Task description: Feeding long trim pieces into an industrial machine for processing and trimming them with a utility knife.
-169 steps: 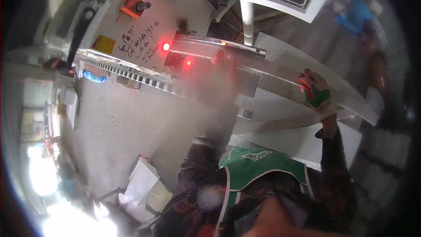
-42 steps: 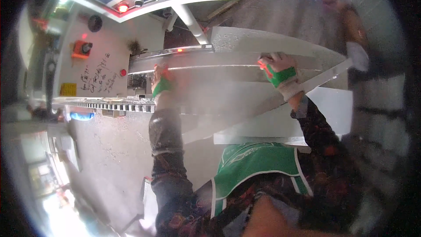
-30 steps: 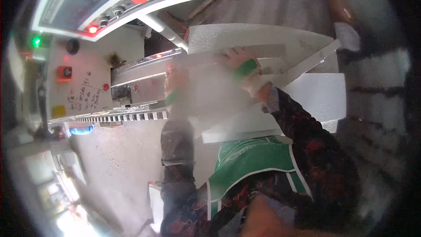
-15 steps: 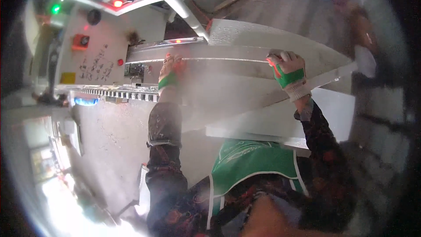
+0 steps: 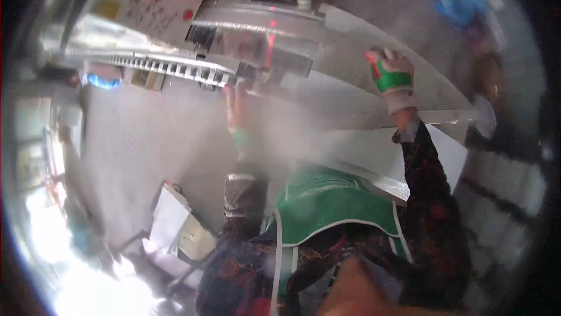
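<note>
My left hand (image 5: 236, 111), gloved with a green band, is blurred by haze and motion. Its fingers stretch toward a toothed metal rail (image 5: 169, 69) on the machine's near edge, and I make out nothing in them. My right hand (image 5: 396, 77), in a pale glove with green and orange patches, lies with fingers apart on a wide grey surface (image 5: 432, 85). Between and beyond the hands is a metal machine bed (image 5: 257, 15) with a red light line across it. A shiny flat piece (image 5: 286, 62) sits at its near side; its kind is unclear.
A white sheet (image 5: 374, 149) lies between the machine and my green apron (image 5: 336, 211). At the lower left stands a white box-like object (image 5: 169, 216). A blue item (image 5: 104, 81) is below the rail's left end. Another blue shape (image 5: 461, 3) shows blurred at the far right.
My left hand has left the long straight edge it was on and come nearer to me. My right hand has moved slightly farther away, its fingers no longer curled over that edge. The view has shifted.
</note>
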`<move>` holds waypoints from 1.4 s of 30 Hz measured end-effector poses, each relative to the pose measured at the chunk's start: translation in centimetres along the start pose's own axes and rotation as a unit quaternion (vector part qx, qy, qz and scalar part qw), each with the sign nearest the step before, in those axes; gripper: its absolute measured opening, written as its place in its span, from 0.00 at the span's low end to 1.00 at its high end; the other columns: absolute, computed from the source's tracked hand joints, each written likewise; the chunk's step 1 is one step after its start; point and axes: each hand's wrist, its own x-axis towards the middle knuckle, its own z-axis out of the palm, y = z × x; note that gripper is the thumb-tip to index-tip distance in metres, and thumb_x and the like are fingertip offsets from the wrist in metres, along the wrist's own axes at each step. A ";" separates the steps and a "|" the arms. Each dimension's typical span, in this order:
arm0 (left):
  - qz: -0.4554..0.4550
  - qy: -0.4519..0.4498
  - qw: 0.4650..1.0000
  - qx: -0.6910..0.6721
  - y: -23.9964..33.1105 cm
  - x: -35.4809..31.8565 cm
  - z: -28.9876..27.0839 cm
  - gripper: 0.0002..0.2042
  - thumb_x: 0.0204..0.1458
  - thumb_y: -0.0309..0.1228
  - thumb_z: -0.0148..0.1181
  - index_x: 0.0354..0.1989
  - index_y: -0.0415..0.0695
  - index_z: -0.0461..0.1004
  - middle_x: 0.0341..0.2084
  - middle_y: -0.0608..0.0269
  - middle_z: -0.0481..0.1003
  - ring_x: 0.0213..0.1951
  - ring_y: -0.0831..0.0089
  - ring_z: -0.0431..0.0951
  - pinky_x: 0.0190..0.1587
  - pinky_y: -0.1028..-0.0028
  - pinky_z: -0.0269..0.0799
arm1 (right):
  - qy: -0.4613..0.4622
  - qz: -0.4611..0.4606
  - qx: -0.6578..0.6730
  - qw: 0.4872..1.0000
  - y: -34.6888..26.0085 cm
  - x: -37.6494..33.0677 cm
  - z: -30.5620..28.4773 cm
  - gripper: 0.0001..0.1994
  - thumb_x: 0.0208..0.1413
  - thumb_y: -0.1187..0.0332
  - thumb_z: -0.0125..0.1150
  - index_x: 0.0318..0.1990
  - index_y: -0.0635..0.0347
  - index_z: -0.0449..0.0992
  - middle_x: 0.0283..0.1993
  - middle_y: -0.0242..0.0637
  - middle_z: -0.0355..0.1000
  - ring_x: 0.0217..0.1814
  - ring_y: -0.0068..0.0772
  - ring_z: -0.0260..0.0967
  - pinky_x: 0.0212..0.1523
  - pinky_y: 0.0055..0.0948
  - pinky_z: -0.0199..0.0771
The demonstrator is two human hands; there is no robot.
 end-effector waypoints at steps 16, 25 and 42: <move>-0.484 -0.072 0.807 -0.331 -22.2 -17.1 4.7 0.28 0.61 0.34 0.65 0.67 0.36 0.64 0.59 0.56 0.73 0.63 0.67 0.69 0.64 0.68 0.64 | -0.034 0.024 -0.027 0.999 -8.4 6.7 -1.4 0.14 0.55 0.62 0.62 0.49 0.35 0.78 0.47 0.33 0.76 0.48 0.43 0.76 0.45 0.44 0.78; -0.384 0.017 0.873 -0.299 -25.6 -18.2 10.6 0.24 0.57 0.30 0.68 0.61 0.37 0.71 0.54 0.56 0.77 0.55 0.68 0.75 0.61 0.70 0.68 | -0.039 0.021 -0.047 0.998 -12.0 10.3 -0.7 0.13 0.53 0.57 0.67 0.46 0.39 0.80 0.48 0.30 0.75 0.53 0.40 0.74 0.48 0.42 0.79; -0.400 0.025 0.909 -0.113 -21.1 -15.4 7.5 0.13 0.58 0.28 0.59 0.51 0.42 0.80 0.42 0.55 0.82 0.46 0.68 0.80 0.51 0.70 0.74 | -0.038 0.000 0.084 0.996 -18.0 16.0 0.6 0.14 0.50 0.55 0.69 0.45 0.40 0.81 0.47 0.34 0.74 0.50 0.44 0.73 0.51 0.45 0.74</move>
